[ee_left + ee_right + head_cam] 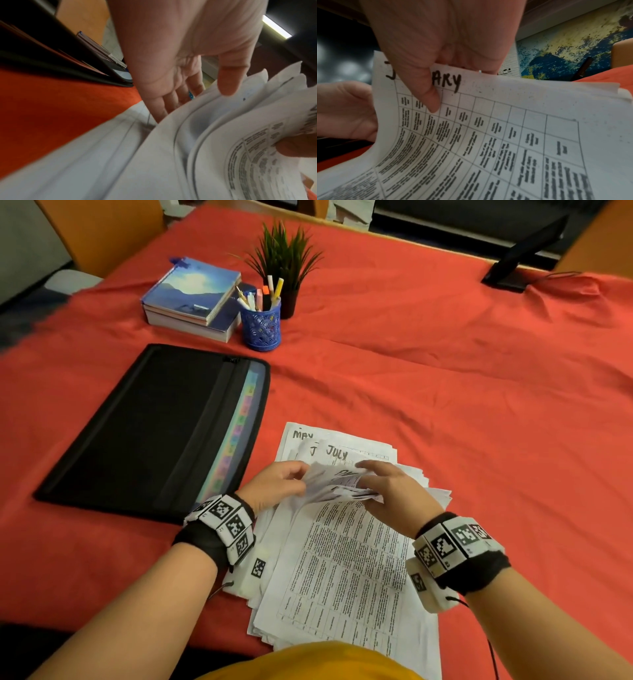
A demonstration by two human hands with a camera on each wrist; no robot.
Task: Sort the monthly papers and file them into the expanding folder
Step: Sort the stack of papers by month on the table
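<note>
Head view, both hands (pixel 274 484) (pixel 387 491) lifting papers' (pixel 342 559) far edge, folder (pixel 144 426) just left

One folder (pixel 144 433); two books (pixel 191 299); one pen cup (pixel 261 325); one plant (pixel 284 258)

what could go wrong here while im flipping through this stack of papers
1. The stack of papers is already fanned unevenly, and its near edge hangs past the table edge, so sheets could slide off.
2. The right hand pinches a bent-up sheet by its top edge; a quick pull could crease or tear it.
3. The left hand is fanning several sheets at once, so months like May and July could get mixed before reaching the folder.
</note>
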